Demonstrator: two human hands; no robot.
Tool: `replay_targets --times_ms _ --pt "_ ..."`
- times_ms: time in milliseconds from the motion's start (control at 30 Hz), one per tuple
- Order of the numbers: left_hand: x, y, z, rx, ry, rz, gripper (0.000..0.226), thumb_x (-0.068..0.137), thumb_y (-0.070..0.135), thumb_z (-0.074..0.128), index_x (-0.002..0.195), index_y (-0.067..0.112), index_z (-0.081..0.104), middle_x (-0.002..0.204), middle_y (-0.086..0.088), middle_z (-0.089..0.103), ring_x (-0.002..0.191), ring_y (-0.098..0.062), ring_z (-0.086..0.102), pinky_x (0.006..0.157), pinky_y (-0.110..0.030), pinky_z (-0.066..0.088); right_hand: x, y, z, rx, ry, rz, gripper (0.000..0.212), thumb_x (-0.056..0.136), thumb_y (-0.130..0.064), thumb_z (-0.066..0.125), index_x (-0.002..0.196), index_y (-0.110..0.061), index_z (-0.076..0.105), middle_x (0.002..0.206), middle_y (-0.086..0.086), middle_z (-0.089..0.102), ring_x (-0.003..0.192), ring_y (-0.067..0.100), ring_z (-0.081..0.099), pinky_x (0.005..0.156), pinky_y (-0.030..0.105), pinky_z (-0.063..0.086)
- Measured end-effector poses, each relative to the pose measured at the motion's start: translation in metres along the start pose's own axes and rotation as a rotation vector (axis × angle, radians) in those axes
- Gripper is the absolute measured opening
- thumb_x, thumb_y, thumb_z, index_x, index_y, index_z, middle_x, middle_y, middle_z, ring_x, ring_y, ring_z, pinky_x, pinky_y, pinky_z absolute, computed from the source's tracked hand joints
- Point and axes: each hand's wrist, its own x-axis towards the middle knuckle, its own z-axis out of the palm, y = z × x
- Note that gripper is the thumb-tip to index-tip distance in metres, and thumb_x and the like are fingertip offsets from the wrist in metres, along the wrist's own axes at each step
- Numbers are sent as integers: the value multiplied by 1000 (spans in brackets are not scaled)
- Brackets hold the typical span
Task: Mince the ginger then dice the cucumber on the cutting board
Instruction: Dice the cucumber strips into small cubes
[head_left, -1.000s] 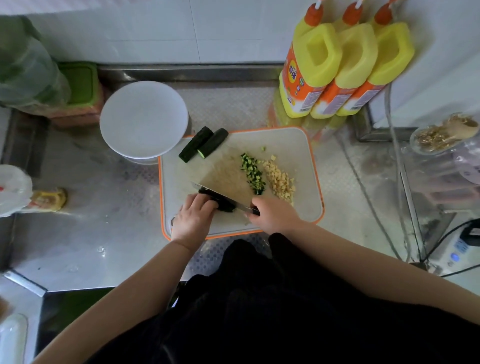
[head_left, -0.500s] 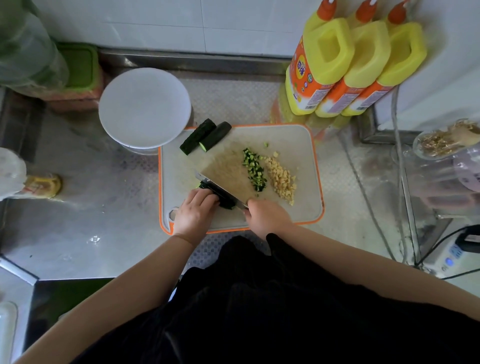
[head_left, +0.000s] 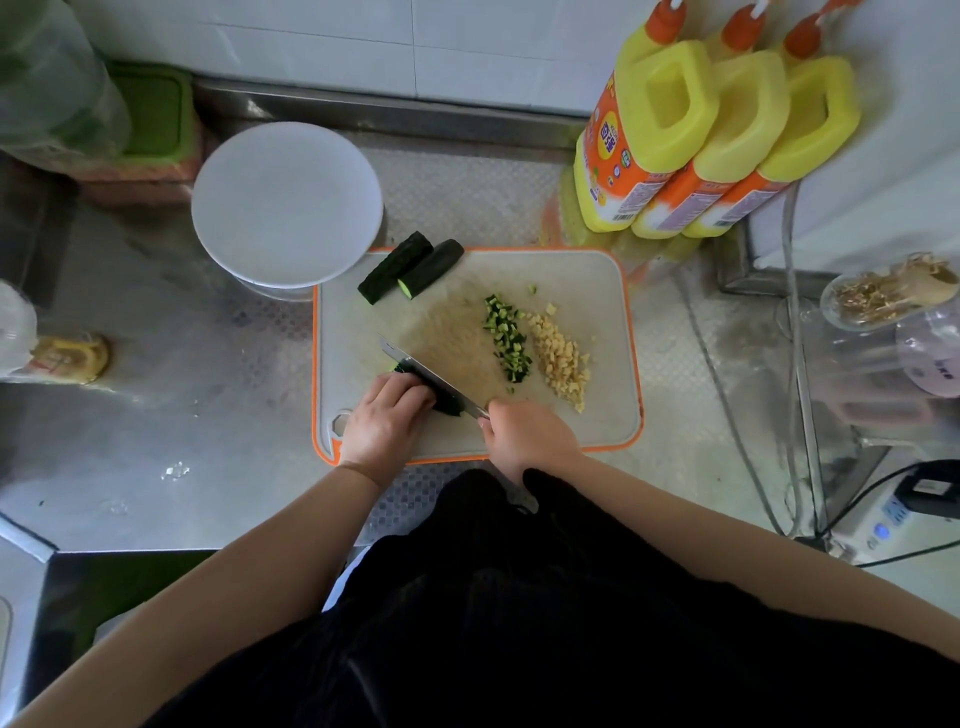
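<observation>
While left hand (head_left: 387, 422) steadies cucumber (head_left: 445, 401) (partly hidden), knife (head_left: 434, 378) cuts.

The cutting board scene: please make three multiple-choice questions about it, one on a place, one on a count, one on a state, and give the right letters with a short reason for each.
1. Where does the pile of pale yellow minced ginger lie on the white orange-rimmed plastic cutting board?
A. right of the diced green cucumber pile
B. left of it
C. under the round white plate

2. How many yellow plastic bottles with orange caps stand at the wall?
A. two
B. three
C. five

3. What does the right hand do?
A. lies flat
B. grips the steel knife
C. lifts the plate

Answers: 1 A, the ginger sits right of the cucumber dice. 2 B, three caps show. 3 B, fingers curl round the handle.
</observation>
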Motion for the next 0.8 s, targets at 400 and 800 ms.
replay_targets --times_ms 400,800 --pt "-1 -1 -1 -22 5 1 19 96 18 56 93 7 71 100 -7 65 97 -27 55 82 -35 50 9 -12 1 -115 -6 -7 9 96 -7 42 91 -10 48 70 3 47 69 26 54 58 35 44" --pt "-3 2 -3 32 0 5 8 87 6 63 93 7 68 101 -7 64 99 -25 54 76 -37 53 16 -1 -6 41 -14 29 31 101 -35 39 79 -14 44 65 1 45 59 20 46 51 31 32"
